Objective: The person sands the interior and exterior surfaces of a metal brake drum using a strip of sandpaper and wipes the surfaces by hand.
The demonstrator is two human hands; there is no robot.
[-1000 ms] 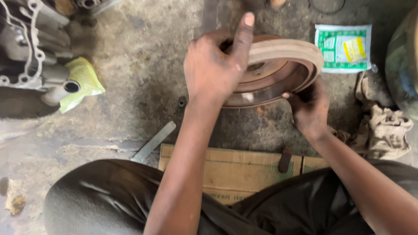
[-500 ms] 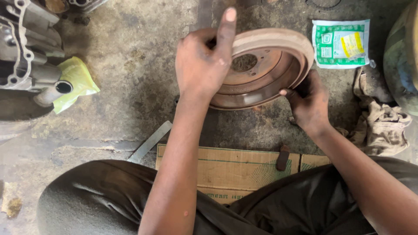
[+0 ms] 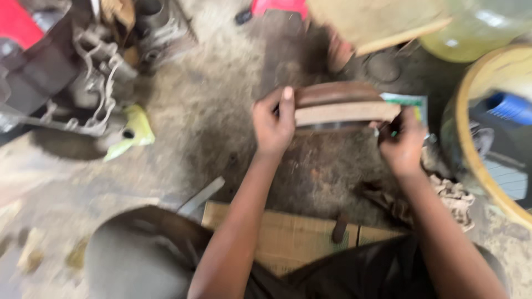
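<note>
A rusty brown brake drum (image 3: 341, 105) is held edge-on above the dirty floor, so only its rim band shows. My left hand (image 3: 272, 124) grips its left side, index finger stretched up along the rim. My right hand (image 3: 403, 145) clasps its right side from below. The frame is blurred by motion, so the drum's open face is hidden.
A grey engine casing (image 3: 83, 91) with a yellow-green rag (image 3: 133, 133) lies at the left. A green and white packet (image 3: 410, 102) sits behind the drum. A large round tub (image 3: 471, 138) stands at right, crumpled rags (image 3: 449, 194) beside it. A wooden board (image 3: 288, 235) lies near my knees.
The drum has been tipped from showing its hollow inside to edge-on. Both hands stayed on it. The view has swung, bringing the tub and a yellowish container into sight.
</note>
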